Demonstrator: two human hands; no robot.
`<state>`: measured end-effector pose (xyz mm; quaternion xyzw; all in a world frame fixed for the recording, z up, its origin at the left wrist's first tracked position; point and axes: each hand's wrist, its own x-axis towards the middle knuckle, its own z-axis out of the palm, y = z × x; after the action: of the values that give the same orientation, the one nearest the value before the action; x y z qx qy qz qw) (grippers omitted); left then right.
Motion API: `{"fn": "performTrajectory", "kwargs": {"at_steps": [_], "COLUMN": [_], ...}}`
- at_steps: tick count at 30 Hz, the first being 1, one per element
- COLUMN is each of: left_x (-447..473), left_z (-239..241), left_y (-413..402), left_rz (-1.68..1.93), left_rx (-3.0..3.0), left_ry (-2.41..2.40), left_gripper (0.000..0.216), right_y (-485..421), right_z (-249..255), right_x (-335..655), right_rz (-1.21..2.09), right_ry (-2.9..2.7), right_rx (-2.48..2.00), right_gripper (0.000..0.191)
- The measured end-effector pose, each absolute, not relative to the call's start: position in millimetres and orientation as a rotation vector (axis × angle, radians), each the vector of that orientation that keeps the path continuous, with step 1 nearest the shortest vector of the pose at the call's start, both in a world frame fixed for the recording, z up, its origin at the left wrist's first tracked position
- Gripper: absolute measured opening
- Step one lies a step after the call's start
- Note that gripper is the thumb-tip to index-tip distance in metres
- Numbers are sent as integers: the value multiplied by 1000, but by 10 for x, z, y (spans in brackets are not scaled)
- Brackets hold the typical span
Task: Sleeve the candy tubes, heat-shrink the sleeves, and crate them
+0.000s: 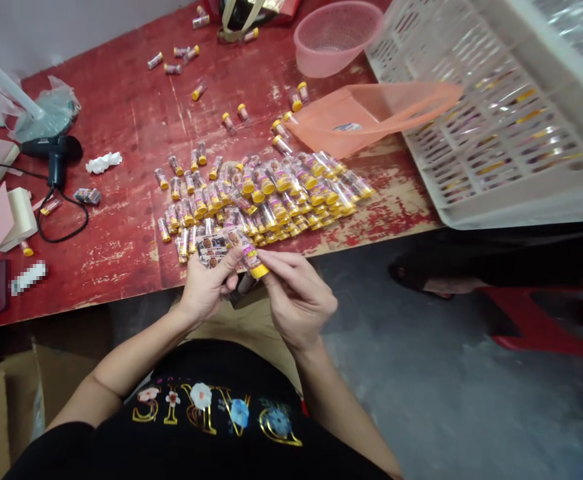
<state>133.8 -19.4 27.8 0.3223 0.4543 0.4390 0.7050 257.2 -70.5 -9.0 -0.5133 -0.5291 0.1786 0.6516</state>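
I see the left hand (205, 285) closed on printed sheets (211, 251); right hand (298, 293) pinching a yellow-capped tube (251, 256) at the person's twelve o'clock. Tube pile (277, 200) just beyond; white crate (514, 217), two o'clock.

Bare left hand (206, 283) and bare right hand (298, 293) just beside each other, both gripping.
The bare left forearm (126, 353) reaches toward two o'clock, thumb extended the same way, fingers curled underneath; the bare right forearm (338, 397) slants toward eleven o'clock, its thumb and forefinger in a pinch aimed at ten o'clock, the remaining fingers folded.
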Motion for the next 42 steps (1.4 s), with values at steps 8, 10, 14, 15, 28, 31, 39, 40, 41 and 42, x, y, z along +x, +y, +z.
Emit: {"fn": "performTrajectory", "kwargs": {"at_steps": [8, 10, 14, 15, 28, 31, 39, 40, 41, 42], "left_x": [1296, 1296, 1296, 1295, 1223, 1089, 606, 545, 485, 429], "left_z": [244, 256, 294, 302, 286, 333, 91, 48, 13, -14], "left_y": [-238, -227, -199, -192, 29, 247, 500, 502, 506, 514], "left_rz": [1042, 1031, 1049, 1057, 1085, 1133, 1224, 1240, 1255, 1270], "left_rx": [779, 768, 722, 707, 566, 411, 64, 41, 16, -9], "left_ry": [1032, 1027, 1010, 1004, 962, 939, 935, 945, 961, 985], "left_gripper": [46, 47, 49, 49, 51, 50, 42, 43, 43, 41], "right_y": [-627, -613, -587, -576, -296, 378, 2672, 2767, 2836, 2900], "right_z": [-22, -8, 12, 13, 6, 33, -71, -125, -176, -220], "right_x": [2468, 2449, 2421, 2415, 2395, 2529, 2691, 2691, 2694, 2701], "right_rz": [345, 348, 348, 345, 374, 409, 190, 193, 221, 260], "right_ry": [-1101, -1093, -1102, -1102, -1115, -1216, -2054, -2141, -2212, -2270], "right_rx": [-1145, -1150, -1167, -1163, -1187, -1156, -1979, -2011, -2012, -1998], "right_gripper": [35, 35, 32, 32, 18, 12, 31, 30, 26, 23]}}
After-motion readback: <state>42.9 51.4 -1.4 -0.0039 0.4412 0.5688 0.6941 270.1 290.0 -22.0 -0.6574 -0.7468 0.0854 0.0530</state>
